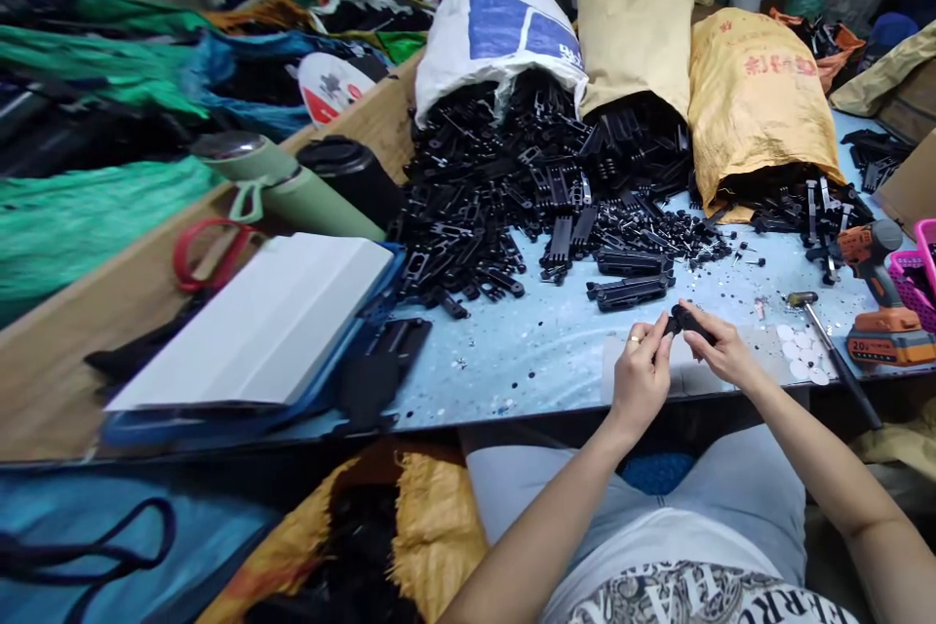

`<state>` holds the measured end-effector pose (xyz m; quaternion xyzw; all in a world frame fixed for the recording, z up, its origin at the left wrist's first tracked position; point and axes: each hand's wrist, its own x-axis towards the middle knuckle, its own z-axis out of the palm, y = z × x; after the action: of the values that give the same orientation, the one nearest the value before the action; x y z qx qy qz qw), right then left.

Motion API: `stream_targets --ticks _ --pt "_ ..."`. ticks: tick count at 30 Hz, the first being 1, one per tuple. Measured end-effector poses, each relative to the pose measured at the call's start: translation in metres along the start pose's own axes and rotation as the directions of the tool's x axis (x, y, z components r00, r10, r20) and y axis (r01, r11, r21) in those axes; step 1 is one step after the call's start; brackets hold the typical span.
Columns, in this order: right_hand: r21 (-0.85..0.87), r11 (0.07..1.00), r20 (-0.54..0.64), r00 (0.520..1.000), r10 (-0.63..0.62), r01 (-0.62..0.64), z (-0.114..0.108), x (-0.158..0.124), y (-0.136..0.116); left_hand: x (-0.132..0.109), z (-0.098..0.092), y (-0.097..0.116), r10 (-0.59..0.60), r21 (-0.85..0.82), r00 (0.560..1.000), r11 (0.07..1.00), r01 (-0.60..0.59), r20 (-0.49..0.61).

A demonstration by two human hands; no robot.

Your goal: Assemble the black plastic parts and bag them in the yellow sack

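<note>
At the far side of the worktable (468,366), three sacks stand in a row: a left sack (504,19), a middle sack (633,29) and a right sack (760,97); a heap of clip parts (475,205) spreads from the left and middle ones toward the near side; small pins (677,234) lie at its right end, with two long parts (630,291) just nearer; before these, at the near edge, the left hand (642,366) and right hand (721,346) meet around a small part (680,319); to their right come round discs (802,354), a hammer (840,366), then a cordless drill (888,312); on the far left lie a folded sheet (263,322), scissors (212,258) beyond it and a tumbler (314,190) farther still.
</note>
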<state>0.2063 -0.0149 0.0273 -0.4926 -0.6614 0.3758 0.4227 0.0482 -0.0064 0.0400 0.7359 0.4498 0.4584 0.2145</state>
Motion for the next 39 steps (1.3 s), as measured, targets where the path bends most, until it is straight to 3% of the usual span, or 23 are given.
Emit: stream_targets --ticks 3,7,12,15,19,22,25,28,33,39 --pt "0.089 0.991 0.082 0.993 0.088 -0.096 0.009 -0.005 0.002 0.01 -0.01 0.003 0.075 0.014 0.997 0.997 -0.074 -0.021" --pt "0.25 0.94 -0.001 0.971 0.238 -0.231 -0.003 0.002 -0.005 0.017 -0.029 0.008 0.064 0.06 0.997 0.996 -0.061 -0.051" --pt "0.436 0.872 0.034 0.973 0.229 -0.221 -0.008 0.011 -0.021 0.012 -0.021 0.011 0.067 -0.079 0.996 0.995 -0.062 0.063" --pt "0.347 0.921 0.046 0.983 0.175 -0.18 -0.005 0.011 -0.021 0.008 -0.014 0.012 0.037 -0.074 0.998 0.997 -0.033 0.054" --pt "0.038 0.999 0.05 0.999 0.002 -0.004 -0.016 0.013 -0.018 0.006 -0.018 0.012 0.061 0.038 0.994 0.997 -0.065 0.095" --pt "-0.147 0.972 0.065 0.982 -0.178 0.186 -0.027 0.017 -0.021 0.004 -0.02 0.011 0.094 0.089 0.993 0.991 -0.101 0.074" --pt "-0.22 0.932 0.108 0.956 -0.271 0.289 -0.029 0.019 -0.027 0.005 -0.015 0.011 0.135 0.089 0.991 0.987 -0.133 -0.019" --pt "-0.249 0.923 0.129 0.955 -0.268 0.293 -0.02 0.017 -0.03 0.006 -0.004 0.015 0.132 0.064 0.984 0.99 -0.125 -0.118" --pt "-0.194 0.955 -0.106 0.963 -0.247 0.223 0.008 0.01 -0.024 0.004 0.009 0.019 0.06 0.021 0.957 0.998 -0.057 -0.283" --pt "-0.082 0.985 -0.092 0.982 -0.162 0.155 0.018 0.007 -0.01 0.009 -0.005 -0.001 0.148 -0.044 0.983 0.987 -0.154 -0.105"
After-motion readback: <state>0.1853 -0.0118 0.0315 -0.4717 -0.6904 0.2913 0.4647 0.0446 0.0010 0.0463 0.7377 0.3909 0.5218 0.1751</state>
